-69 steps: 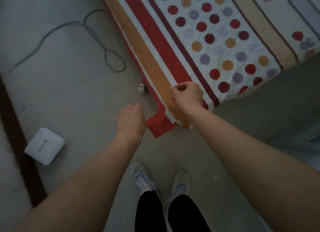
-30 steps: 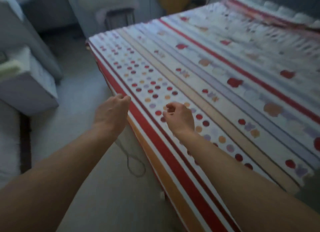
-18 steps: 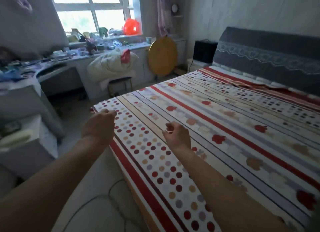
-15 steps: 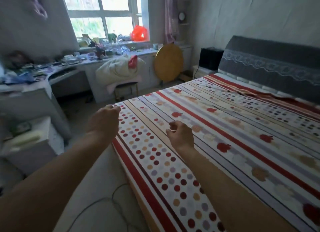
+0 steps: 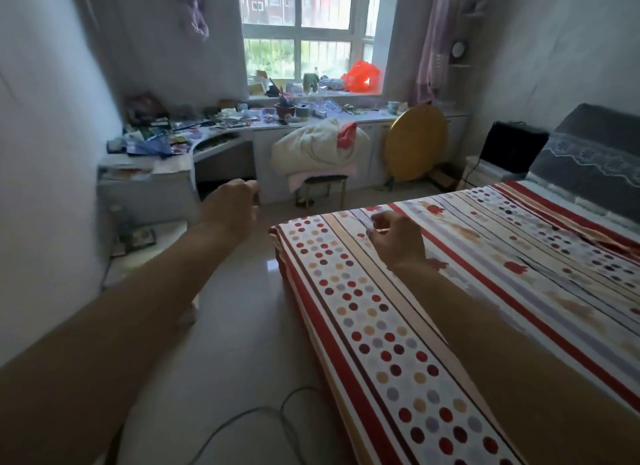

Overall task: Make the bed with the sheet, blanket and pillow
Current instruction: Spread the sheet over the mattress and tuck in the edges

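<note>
A cable (image 5: 242,419) loops on the floor (image 5: 225,326) beside the bed (image 5: 588,159); step into it and you could trip. The sheet (image 5: 381,343) lies spread on the bed. Your right grip (image 5: 394,242) curls above it, possibly empty. Your left grip (image 5: 230,204), loosely curled and empty, points toward the bundled blanket (image 5: 311,149) on the stool (image 5: 325,180).

L hand (image 5: 230,206), fingers curl away from cam, palm hidden: can't tell if it holds anything. R hand (image 5: 394,237) same, fingertips tucked under, grip unclear. Both forearms cut by bottom edge. R forearm hides part of the sheet (image 5: 381,326), which runs off frame at 3 & 5 o'clock. The headboard (image 5: 588,152) is cut at 3 o'clock. The cable (image 5: 242,419) exits at 6. Clutter on desk (image 5: 166,173), 10 o'clock, too small & blurred to name. The bundle (image 5: 315,149) covers the stool (image 5: 325,182) seat; contents unclear.
</note>
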Action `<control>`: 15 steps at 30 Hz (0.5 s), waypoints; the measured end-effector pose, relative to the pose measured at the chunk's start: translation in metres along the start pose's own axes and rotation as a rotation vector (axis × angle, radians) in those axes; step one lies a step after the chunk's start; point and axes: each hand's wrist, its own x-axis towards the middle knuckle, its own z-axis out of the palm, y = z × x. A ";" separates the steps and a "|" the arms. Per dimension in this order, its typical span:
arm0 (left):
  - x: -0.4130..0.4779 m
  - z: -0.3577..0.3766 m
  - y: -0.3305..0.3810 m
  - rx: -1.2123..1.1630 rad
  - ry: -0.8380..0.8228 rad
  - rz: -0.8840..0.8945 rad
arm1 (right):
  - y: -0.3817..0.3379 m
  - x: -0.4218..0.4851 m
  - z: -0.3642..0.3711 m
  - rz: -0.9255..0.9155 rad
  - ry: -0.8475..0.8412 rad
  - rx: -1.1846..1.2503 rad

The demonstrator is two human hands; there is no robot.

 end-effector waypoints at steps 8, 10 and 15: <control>0.124 0.017 -0.090 -0.061 -0.046 0.073 | -0.077 0.101 0.102 -0.024 -0.009 0.020; 0.149 0.025 -0.096 -0.062 -0.063 0.095 | -0.079 0.121 0.112 -0.023 -0.020 0.017; 0.239 0.062 -0.086 -0.094 -0.069 0.219 | -0.054 0.203 0.127 0.063 0.024 -0.004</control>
